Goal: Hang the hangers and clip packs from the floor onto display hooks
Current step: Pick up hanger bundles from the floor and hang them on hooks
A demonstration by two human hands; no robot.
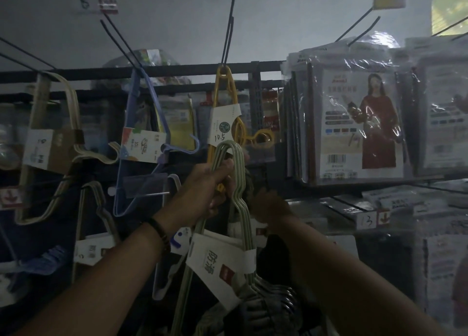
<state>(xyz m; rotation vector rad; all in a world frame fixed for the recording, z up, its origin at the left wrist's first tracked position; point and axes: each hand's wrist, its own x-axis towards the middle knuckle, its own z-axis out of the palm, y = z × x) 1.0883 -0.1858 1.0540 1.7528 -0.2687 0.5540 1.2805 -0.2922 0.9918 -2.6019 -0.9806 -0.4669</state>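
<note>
One hanger bundle (220, 262) sits clasped in the left hand (207, 186); grip of right hand (271, 205) unclear.

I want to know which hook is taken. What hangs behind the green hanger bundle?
A yellow hanger pack hangs from a display hook. Its lower end is covered by the green hanger bundle and the left hand gripping it.

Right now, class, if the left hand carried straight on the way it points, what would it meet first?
Probably the yellow plastic hanger pack with the white paper label, hanging just above the left hand, which grips the pale green wire hanger bundle. Depth is unclear.
</note>
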